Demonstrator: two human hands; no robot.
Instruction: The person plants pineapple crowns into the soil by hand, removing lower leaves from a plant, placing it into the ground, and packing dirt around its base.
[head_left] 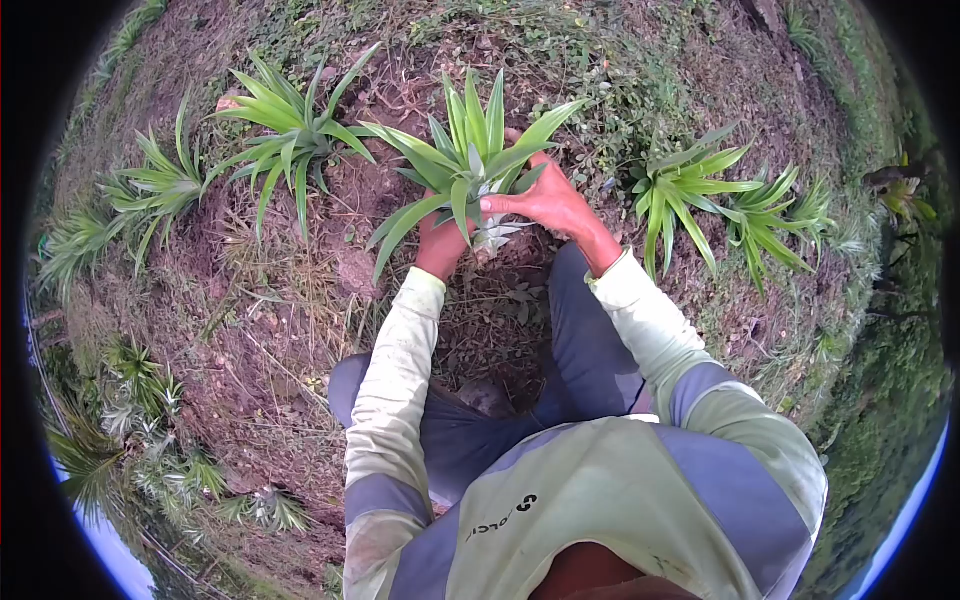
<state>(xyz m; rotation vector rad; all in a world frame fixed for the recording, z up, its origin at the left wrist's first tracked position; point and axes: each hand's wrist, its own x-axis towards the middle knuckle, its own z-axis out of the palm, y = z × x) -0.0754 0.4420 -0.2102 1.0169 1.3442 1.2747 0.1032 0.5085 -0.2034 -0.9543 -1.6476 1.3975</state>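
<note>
A pineapple plant (pixel 475 165) with long green leaves is in front of me, its pale, whitish base (pixel 492 235) tilted toward my body. My right hand (pixel 560 205) closes on it from the right, the thumb lying across the base and a fingertip showing behind the upper leaves. On the left side, my left hand (pixel 440 245) is wrapped around the lower part; its fingers are mostly hidden by leaves. Whether the base touches the soil I cannot tell.
Other pineapple plants stand in a row to the left (pixel 290 135) and right (pixel 680 195). More loose-looking plants (pixel 265 508) lie at lower left. My bent knees (pixel 585 320) are close below my hands. Brown soil with dry grass and weeds covers the slope (pixel 300 340).
</note>
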